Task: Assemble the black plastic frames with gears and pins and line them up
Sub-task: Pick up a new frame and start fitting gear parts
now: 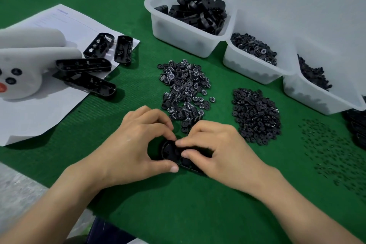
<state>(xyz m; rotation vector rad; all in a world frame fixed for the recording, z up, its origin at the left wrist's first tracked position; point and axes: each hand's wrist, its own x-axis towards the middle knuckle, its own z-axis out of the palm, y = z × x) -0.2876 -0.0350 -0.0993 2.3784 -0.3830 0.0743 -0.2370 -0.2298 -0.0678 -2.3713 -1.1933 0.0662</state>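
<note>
A black plastic frame (pixel 170 152) lies on the green mat near the front, mostly covered by both hands. My left hand (pixel 136 144) grips its left end, thumb under the near edge and fingers curled over the top. My right hand (pixel 215 148) curls over its right part, with fingertips pinching at the frame's middle; what they pinch is hidden. Behind the hands lie a pile of numbered gears (pixel 185 89), a pile of plain black gears (pixel 256 116) and scattered small pins (pixel 332 152). Several assembled frames (pixel 93 69) lie on white paper at the left.
Three translucent bins stand at the back right: one with black frames (pixel 190 14), one with gears (pixel 255 51), one with dark parts (pixel 316 83). A white plush toy (pixel 23 61) rests on the paper (pixel 39 117) at the left. More black parts (pixel 358 125) sit at the right edge.
</note>
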